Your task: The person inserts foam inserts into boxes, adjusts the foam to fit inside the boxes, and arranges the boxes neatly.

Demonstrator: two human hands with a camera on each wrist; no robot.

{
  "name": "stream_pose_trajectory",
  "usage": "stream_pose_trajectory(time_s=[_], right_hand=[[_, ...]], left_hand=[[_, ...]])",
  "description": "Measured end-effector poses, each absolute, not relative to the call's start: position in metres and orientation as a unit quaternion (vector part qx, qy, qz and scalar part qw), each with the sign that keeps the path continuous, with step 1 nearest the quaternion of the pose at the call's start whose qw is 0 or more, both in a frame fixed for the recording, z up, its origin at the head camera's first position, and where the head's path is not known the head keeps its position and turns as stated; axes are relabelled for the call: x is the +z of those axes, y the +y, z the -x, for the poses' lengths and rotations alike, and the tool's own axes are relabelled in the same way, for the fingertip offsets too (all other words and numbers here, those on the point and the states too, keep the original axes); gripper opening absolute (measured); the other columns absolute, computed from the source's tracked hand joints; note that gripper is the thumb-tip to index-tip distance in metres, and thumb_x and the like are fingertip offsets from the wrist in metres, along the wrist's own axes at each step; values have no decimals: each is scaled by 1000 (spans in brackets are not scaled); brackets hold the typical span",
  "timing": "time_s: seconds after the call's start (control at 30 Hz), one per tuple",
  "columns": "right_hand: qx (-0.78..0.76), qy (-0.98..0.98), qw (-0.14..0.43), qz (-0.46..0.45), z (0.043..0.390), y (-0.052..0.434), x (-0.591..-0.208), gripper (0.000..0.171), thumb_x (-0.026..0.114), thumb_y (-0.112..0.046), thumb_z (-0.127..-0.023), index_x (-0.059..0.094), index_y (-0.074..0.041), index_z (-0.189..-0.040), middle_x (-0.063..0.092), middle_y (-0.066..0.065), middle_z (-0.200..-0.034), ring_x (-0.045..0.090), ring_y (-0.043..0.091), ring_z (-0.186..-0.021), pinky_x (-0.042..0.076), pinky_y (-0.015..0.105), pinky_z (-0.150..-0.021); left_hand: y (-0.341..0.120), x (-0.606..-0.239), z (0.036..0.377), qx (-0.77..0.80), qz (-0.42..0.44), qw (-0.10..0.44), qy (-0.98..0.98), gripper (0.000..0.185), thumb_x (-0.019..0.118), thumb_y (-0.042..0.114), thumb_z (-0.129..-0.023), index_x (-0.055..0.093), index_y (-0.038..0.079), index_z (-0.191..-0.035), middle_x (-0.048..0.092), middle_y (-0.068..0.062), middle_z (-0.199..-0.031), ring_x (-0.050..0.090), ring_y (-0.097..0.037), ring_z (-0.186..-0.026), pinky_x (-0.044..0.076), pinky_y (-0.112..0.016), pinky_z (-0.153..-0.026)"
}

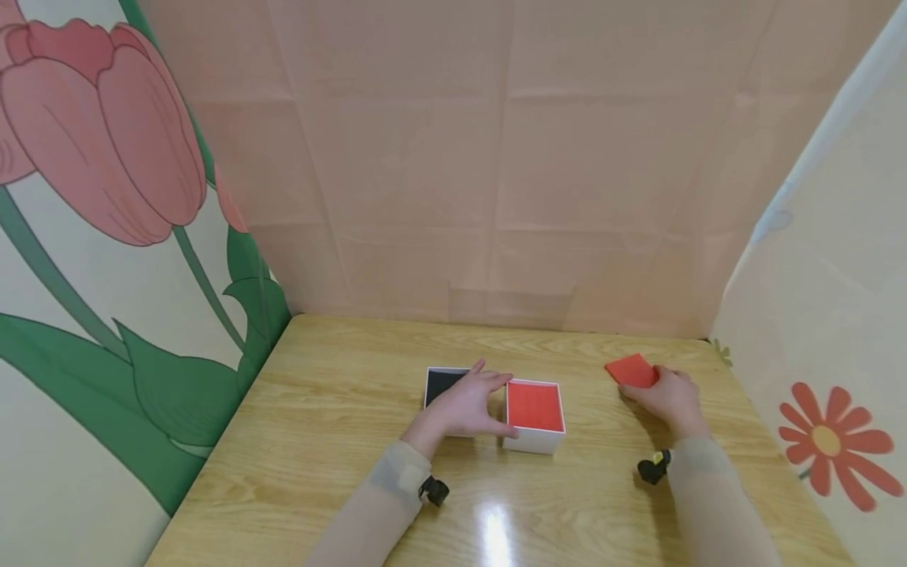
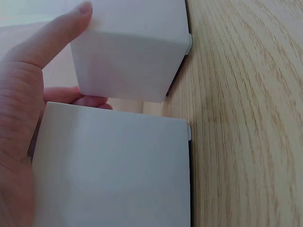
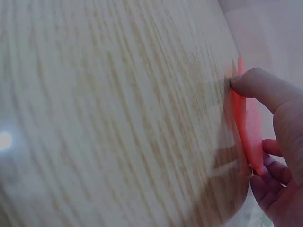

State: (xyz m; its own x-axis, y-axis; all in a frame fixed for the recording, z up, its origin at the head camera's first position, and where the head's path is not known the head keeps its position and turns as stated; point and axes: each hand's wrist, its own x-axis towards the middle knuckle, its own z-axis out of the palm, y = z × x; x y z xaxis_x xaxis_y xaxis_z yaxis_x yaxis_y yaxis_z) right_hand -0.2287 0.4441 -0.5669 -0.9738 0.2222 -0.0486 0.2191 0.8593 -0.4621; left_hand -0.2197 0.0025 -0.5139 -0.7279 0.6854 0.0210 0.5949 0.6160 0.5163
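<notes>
1. I see the left hand (image 1: 464, 405) lying over 2 white boxes set side by side on the desk (image 1: 340, 409); its thumb runs along the near side of the red-lined box (image 1: 534, 413) and its fingers spread across the black-lined box (image 1: 441, 384). The grip is loose and mostly flat, resting on the boxes and bracing them, not closed round either.
2. In the left wrist view the 2 white box walls (image 2: 113, 165) stand just apart, with the thumb (image 2: 52, 38) laid against the farther one.
3. The right hand (image 1: 669, 398) pinches a flat red card (image 1: 632, 370) well to the right of the boxes. In the right wrist view the thumb (image 3: 260, 87) sits on one face of the card (image 3: 248, 137) and curled fingers on the other, the card's edge touching the desk.
4. Contents: the red-lined box shows only its red floor; the black-lined box is partly covered by the hand, so I cannot tell whether it holds anything.
5. Risk, as I judge it: the card is thin and held near 1 edge, so it could bend or slip out of the pinch.
6. Risk: the boxes look light, so a sideways nudge from the left hand could slide them across the smooth desk.
</notes>
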Motion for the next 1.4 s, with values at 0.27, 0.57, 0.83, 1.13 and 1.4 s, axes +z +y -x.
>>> stream_pose_trajectory(time_s=[0.27, 0.57, 0.83, 1.13, 1.4], right_hand=[[266, -957, 12, 114, 228, 441, -566, 112, 75, -57, -90, 27, 18, -159, 29, 49, -148, 42, 60, -121, 47, 72, -99], [317, -943, 45, 92, 213, 427, -564, 102, 74, -48, -96, 29, 18, -158, 34, 46, -146, 46, 56, -121, 48, 69, -101], [333, -940, 35, 66, 194, 403, -556, 97, 76, -46, -97, 29, 6, -165, 30, 39, -154, 46, 56, -125, 53, 70, -97], [303, -949, 89, -15, 178, 361, -531, 90, 84, -33, -92, 40, -2, -163, 42, 29, -151, 49, 51, -126, 50, 72, -96], [304, -942, 119, -77, 170, 334, -516, 87, 88, -28, -87, 47, -6, -160, 44, 23, -155, 48, 45, -130, 56, 66, -94]], left_hand=[[2, -515, 220, 252, -355, 89, 896, 102, 84, 65, -85, 44, 17, -165, 45, 4, -166, 14, -26, -164, 21, -44, -131], [0, -514, 218, 250, -359, 91, 895, 101, 85, 63, -85, 45, 16, -165, 45, 3, -166, 14, -26, -164, 19, -43, -131], [-6, -515, 214, 244, -373, 86, 891, 102, 85, 64, -85, 45, 14, -164, 47, 2, -165, 22, -24, -162, 12, -40, -132], [-8, -515, 213, 240, -375, 89, 891, 102, 84, 65, -85, 45, 14, -165, 46, 1, -166, 19, -25, -163, 14, -41, -132], [-7, -516, 214, 240, -377, 84, 891, 102, 84, 64, -85, 46, 13, -164, 48, 0, -165, 22, -26, -162, 12, -40, -133]])
